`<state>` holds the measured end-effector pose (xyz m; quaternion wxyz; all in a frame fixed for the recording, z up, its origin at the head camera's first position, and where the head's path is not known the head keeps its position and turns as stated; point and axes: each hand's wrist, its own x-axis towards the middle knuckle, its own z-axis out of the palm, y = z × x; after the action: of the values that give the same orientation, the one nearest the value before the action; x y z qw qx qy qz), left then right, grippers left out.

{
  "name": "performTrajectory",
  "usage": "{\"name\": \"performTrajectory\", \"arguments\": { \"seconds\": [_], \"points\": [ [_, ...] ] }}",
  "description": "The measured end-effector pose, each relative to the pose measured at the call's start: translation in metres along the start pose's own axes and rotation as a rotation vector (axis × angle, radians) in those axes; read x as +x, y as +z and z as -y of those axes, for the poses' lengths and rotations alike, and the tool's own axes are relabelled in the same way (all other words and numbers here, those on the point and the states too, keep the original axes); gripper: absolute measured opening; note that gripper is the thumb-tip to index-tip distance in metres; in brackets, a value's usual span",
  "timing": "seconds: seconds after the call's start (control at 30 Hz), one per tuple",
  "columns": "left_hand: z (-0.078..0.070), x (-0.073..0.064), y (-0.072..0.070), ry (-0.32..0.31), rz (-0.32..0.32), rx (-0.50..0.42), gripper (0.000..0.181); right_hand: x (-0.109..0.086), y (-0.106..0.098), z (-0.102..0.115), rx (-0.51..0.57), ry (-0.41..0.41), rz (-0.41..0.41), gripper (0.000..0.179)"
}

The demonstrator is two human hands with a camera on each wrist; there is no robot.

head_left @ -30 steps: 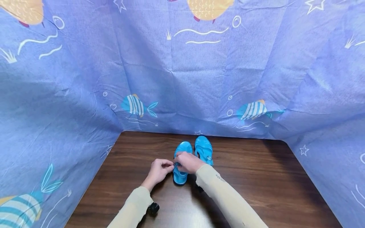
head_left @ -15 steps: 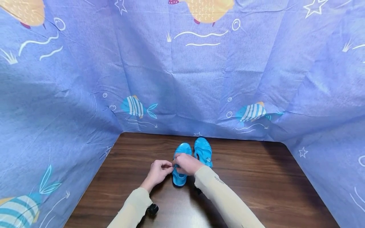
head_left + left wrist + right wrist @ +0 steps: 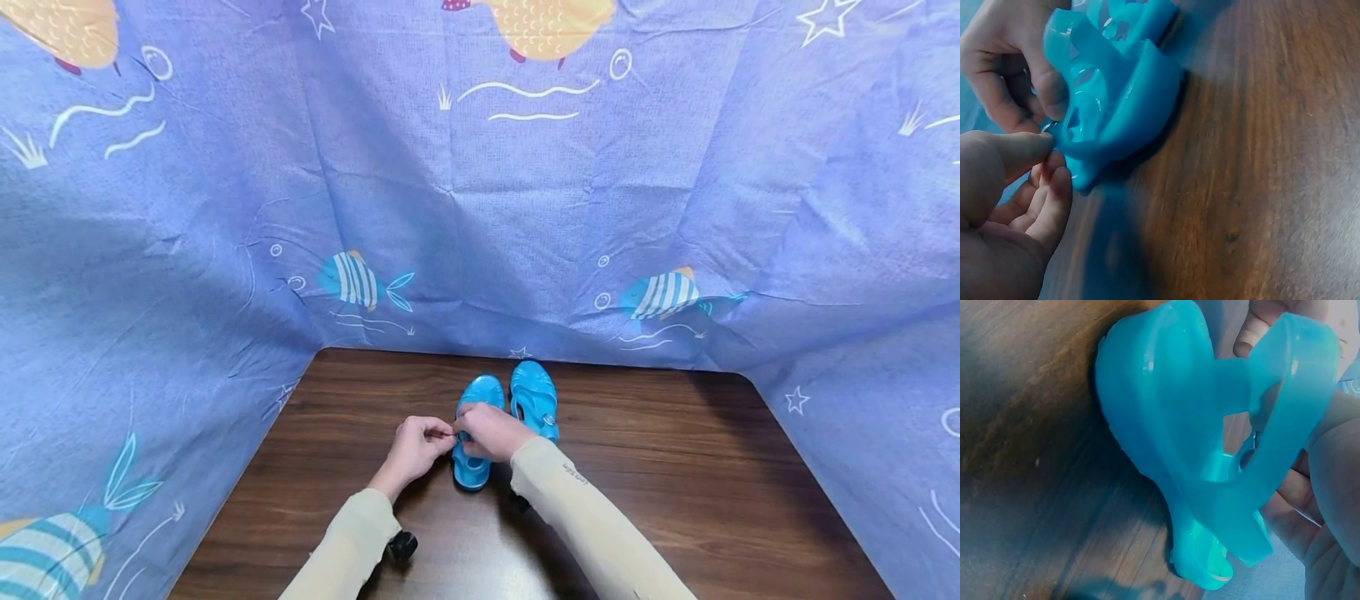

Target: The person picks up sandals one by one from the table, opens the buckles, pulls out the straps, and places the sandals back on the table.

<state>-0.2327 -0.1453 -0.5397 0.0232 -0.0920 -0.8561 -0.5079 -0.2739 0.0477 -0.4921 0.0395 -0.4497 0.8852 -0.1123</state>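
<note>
A pair of blue jelly sandals lies on the table, toes pointing away. The left sandal is worked on by both hands; the right sandal lies beside it, partly behind the right hand. My left hand pinches the strap at the outer side of the left sandal between thumb and fingertips. Reaching over that sandal from the right, my right hand grips the same strap by its small metal buckle. The heel strap stands up as a loop in the right wrist view. Fingers largely hide the buckle.
The dark wood-grain table spreads around the sandals. A blue curtain printed with fish rises at the back and both sides. Beneath the left sleeve cuff sits a black wrist camera.
Both hands stay at the left sandal's strap. The left hand's fingers have shifted very slightly upward; the sandals keep their places.
</note>
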Motion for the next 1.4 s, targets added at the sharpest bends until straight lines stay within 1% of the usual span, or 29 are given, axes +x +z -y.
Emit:
{"name": "performTrajectory", "arguments": {
  "seconds": [0.07, 0.13, 0.17, 0.23, 0.3, 0.4, 0.6, 0.67, 0.8, 0.93, 1.07, 1.17, 1.2, 1.4],
  "points": [
    [0.0, 0.0, 0.0, -0.013, 0.004, 0.007, 0.004, 0.0, 0.001, -0.001, 0.002, 0.002, -0.008, 0.018],
    [0.001, 0.0, 0.0, -0.021, 0.011, -0.008, 0.005, 0.0, 0.002, -0.002, 0.006, 0.002, -0.012, 0.018],
    [0.002, 0.0, 0.0, -0.038, 0.016, -0.02, 0.005, -0.001, 0.002, -0.002, 0.009, 0.001, -0.014, 0.017],
    [0.003, 0.0, 0.0, -0.05, 0.022, -0.038, 0.006, -0.001, 0.002, -0.002, 0.013, -0.001, -0.014, 0.017],
    [0.005, -0.001, 0.0, -0.046, 0.024, -0.048, 0.007, -0.002, 0.003, -0.003, 0.018, -0.002, -0.011, 0.018],
    [0.007, 0.0, 0.001, -0.062, 0.022, -0.058, 0.007, -0.002, 0.003, -0.004, 0.021, -0.002, -0.009, 0.02],
    [0.011, 0.001, 0.003, -0.103, 0.026, -0.133, 0.009, 0.0, 0.002, -0.004, 0.019, -0.007, -0.006, 0.021],
    [0.01, 0.001, 0.004, -0.107, 0.027, -0.163, 0.009, 0.0, 0.002, -0.004, 0.02, -0.005, -0.002, 0.02],
    [0.006, 0.003, 0.004, -0.096, 0.026, -0.2, 0.006, -0.001, 0.004, -0.004, 0.022, -0.004, -0.014, 0.015],
    [0.003, 0.004, 0.004, -0.116, 0.014, -0.205, 0.004, -0.001, 0.005, -0.004, 0.033, -0.008, -0.032, 0.014],
    [0.004, 0.004, 0.005, -0.129, 0.005, -0.181, 0.005, -0.002, 0.004, -0.004, 0.036, -0.01, -0.03, 0.016],
    [0.006, 0.003, 0.006, -0.123, 0.006, -0.16, 0.005, -0.003, 0.005, -0.004, 0.029, -0.008, -0.03, 0.016],
    [0.006, 0.002, 0.007, -0.128, 0.006, -0.162, 0.005, -0.003, 0.005, -0.004, 0.027, -0.008, -0.03, 0.016],
    [0.006, 0.001, 0.008, -0.106, 0.002, -0.194, 0.006, -0.005, 0.005, -0.004, 0.009, -0.009, -0.029, 0.016]
  ]
}}
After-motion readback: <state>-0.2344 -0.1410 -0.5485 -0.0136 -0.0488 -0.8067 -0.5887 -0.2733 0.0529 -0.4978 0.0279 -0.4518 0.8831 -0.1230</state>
